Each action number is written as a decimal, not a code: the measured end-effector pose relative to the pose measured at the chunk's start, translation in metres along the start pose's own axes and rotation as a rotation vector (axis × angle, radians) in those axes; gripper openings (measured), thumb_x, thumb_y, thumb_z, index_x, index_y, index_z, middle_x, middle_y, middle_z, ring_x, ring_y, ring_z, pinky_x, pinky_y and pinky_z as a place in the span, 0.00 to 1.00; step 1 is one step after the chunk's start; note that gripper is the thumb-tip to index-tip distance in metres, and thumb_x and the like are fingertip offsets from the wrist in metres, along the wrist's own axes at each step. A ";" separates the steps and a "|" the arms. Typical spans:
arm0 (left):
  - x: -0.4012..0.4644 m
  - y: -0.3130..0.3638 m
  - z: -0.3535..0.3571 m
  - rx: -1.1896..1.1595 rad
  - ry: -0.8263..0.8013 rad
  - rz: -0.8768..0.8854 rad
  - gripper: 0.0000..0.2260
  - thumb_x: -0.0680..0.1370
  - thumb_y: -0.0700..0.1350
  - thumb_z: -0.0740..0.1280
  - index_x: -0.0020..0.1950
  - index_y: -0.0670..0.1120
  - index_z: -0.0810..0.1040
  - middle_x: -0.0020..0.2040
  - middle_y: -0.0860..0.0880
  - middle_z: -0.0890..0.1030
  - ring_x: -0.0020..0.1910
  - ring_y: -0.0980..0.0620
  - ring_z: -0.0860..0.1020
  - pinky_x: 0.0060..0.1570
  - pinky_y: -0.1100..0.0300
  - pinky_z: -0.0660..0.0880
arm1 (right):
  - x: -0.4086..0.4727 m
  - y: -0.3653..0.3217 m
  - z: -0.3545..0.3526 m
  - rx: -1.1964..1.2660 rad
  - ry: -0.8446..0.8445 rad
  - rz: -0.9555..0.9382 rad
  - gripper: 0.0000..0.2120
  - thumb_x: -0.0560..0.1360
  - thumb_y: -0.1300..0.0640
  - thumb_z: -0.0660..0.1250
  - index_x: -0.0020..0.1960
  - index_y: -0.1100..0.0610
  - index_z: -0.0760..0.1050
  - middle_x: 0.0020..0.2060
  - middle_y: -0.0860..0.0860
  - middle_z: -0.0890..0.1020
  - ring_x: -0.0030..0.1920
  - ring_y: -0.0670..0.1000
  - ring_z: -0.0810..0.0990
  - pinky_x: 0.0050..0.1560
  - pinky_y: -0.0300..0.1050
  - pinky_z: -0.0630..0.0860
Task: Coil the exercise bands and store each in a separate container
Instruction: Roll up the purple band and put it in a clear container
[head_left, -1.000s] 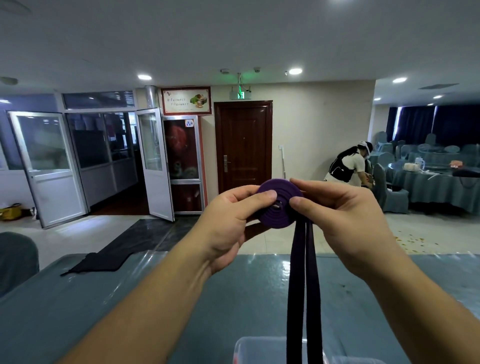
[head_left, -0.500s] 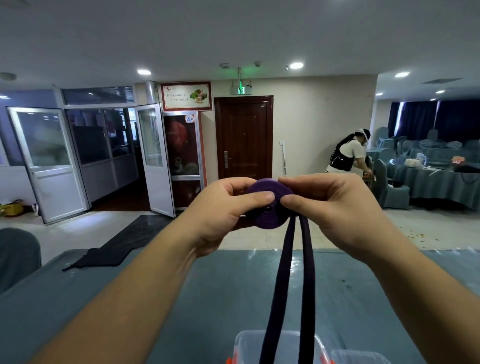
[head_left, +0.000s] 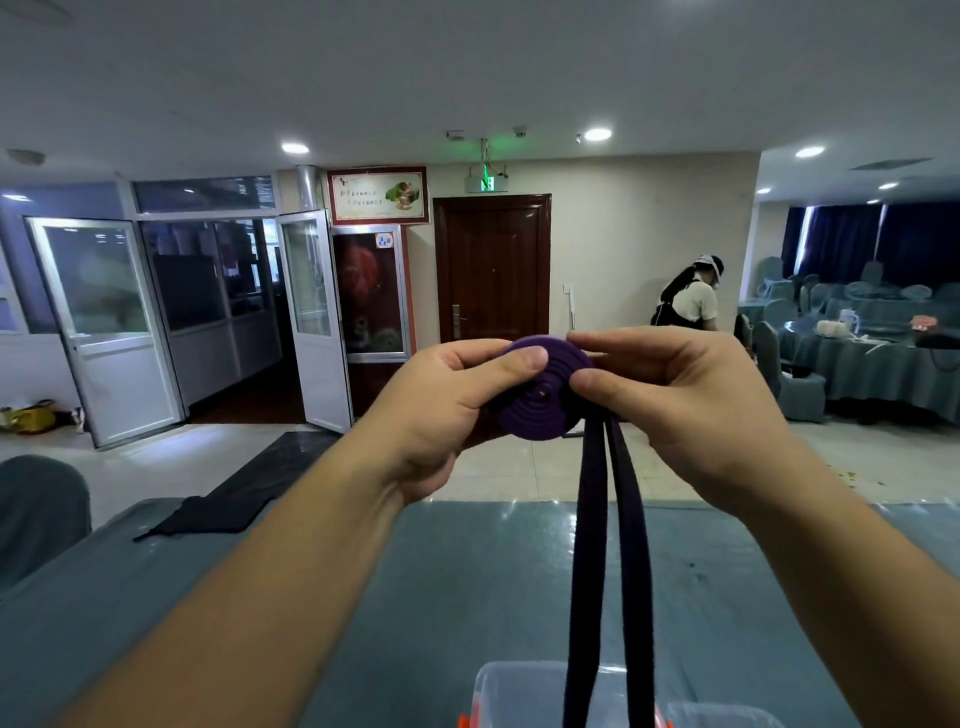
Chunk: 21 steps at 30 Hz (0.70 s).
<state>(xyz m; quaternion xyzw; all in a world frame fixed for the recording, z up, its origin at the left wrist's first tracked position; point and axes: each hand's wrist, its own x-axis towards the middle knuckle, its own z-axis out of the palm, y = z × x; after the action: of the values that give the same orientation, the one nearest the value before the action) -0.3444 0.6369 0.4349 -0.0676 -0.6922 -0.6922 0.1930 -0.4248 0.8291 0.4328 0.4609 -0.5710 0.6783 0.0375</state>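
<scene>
You hold one purple rubber exercise band (head_left: 540, 400), wound into a flat coil, up in the air above the blue-green worktop (head_left: 467, 582). Your left hand (head_left: 447, 410) and right hand (head_left: 691, 410) each close their grip on the coil, thumb on its face. Its two loose strands hang down past one clear plastic container (head_left: 519, 693) at the near edge.

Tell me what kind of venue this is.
Probably a restaurant banquet hall. Round tables with teal cloths and covered chairs fill the right side, a framed food poster hangs on the wall, and a green exit sign hangs above the door.
</scene>
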 end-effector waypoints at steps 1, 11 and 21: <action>0.000 -0.002 0.002 -0.047 0.013 0.001 0.18 0.71 0.52 0.75 0.58 0.45 0.87 0.52 0.43 0.88 0.48 0.51 0.86 0.49 0.57 0.83 | -0.001 0.001 0.002 0.033 0.030 -0.011 0.17 0.69 0.60 0.77 0.58 0.55 0.85 0.48 0.52 0.90 0.50 0.52 0.90 0.50 0.40 0.84; -0.002 -0.006 0.001 0.046 -0.025 -0.034 0.17 0.71 0.51 0.78 0.56 0.45 0.87 0.53 0.41 0.87 0.51 0.48 0.85 0.51 0.55 0.83 | -0.004 0.000 -0.004 -0.109 -0.068 0.022 0.14 0.73 0.63 0.77 0.55 0.49 0.87 0.48 0.49 0.90 0.51 0.50 0.89 0.53 0.39 0.83; -0.004 -0.008 0.010 -0.127 0.008 -0.069 0.21 0.72 0.50 0.74 0.62 0.43 0.85 0.59 0.40 0.86 0.55 0.46 0.83 0.59 0.50 0.81 | -0.008 0.001 -0.005 -0.062 0.078 0.017 0.13 0.74 0.66 0.76 0.57 0.57 0.86 0.47 0.50 0.90 0.49 0.50 0.90 0.51 0.39 0.84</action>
<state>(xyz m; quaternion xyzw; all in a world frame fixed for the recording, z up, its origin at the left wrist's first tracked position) -0.3456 0.6476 0.4261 -0.0534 -0.6479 -0.7413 0.1670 -0.4235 0.8363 0.4270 0.4277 -0.5938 0.6781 0.0683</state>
